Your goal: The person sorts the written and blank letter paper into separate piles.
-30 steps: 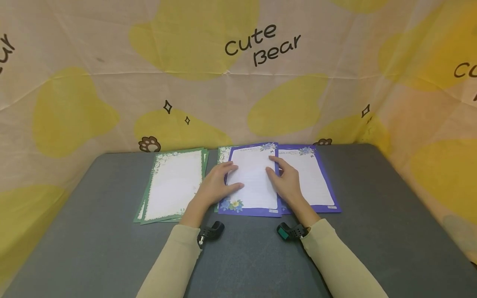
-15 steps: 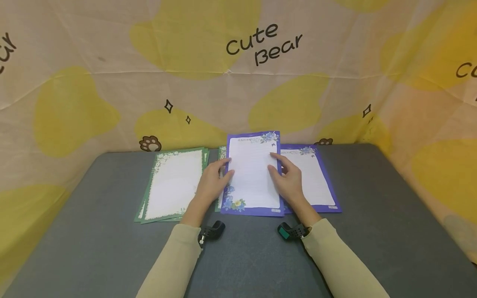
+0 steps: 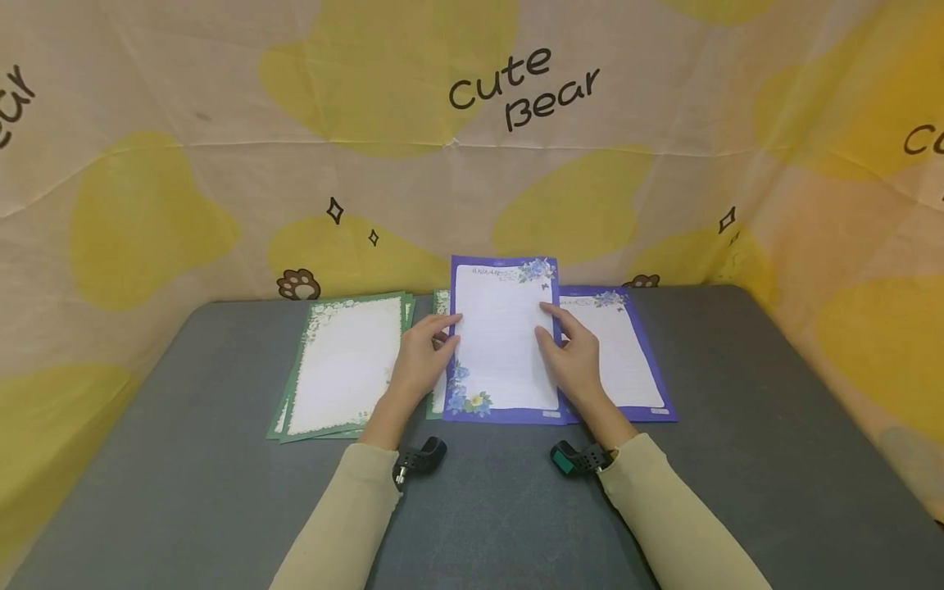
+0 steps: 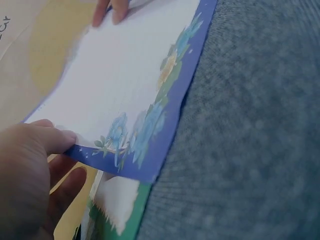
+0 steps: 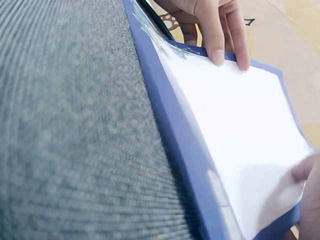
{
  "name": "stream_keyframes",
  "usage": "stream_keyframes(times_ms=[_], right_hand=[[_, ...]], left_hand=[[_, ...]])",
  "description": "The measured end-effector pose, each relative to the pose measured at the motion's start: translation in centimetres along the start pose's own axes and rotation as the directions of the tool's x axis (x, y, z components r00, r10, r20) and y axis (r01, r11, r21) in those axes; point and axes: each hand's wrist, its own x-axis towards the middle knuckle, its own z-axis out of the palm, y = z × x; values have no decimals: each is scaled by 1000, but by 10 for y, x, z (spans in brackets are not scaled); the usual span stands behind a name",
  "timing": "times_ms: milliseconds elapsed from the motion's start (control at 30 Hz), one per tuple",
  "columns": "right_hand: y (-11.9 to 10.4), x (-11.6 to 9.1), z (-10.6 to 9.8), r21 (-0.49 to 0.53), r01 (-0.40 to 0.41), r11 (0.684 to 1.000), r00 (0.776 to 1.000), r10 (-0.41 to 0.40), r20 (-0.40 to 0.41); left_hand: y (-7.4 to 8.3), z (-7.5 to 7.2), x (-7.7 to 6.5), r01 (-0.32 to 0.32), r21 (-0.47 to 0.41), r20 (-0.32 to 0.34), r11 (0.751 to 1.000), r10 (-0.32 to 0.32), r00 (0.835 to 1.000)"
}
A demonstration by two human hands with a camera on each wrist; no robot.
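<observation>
In the head view, a purple-bordered sheet of letter paper with blue flowers is held tilted up, its top edge raised and its bottom edge low at the table. My left hand pinches its left edge; the left wrist view shows the thumb on the front face and other fingers behind. On the opposite edge my right hand grips with thumb and index finger in front. A second purple-bordered sheet lies to the right, partly covered. Behind the held sheet, a strip of a green-bordered sheet peeks out on the left.
Several green-bordered sheets lie overlapped on the left of the grey table. A patterned cloth hangs along the table's back edge, close behind the papers.
The purple-bordered sheet's top edge has come up from the table, and the sheet has shifted slightly right. My left hand has drawn back from over its face to its left edge.
</observation>
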Motion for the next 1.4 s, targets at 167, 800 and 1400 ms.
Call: stream_keyframes(times_ms=[167, 800, 1400], right_hand=[[1, 1, -1, -5, -63, 998, 996, 63, -55], [-5, 24, -45, -76, -201, 977, 979, 197, -53], [4, 38, -99, -211, -218, 953, 976, 213, -48]], left_hand=[[6, -2, 0, 4, -59, -25, 998, -5, 1000], [41, 19, 4, 32, -59, 54, 998, -29, 998], [85, 62, 18, 136, 85, 153, 987, -148, 977]])
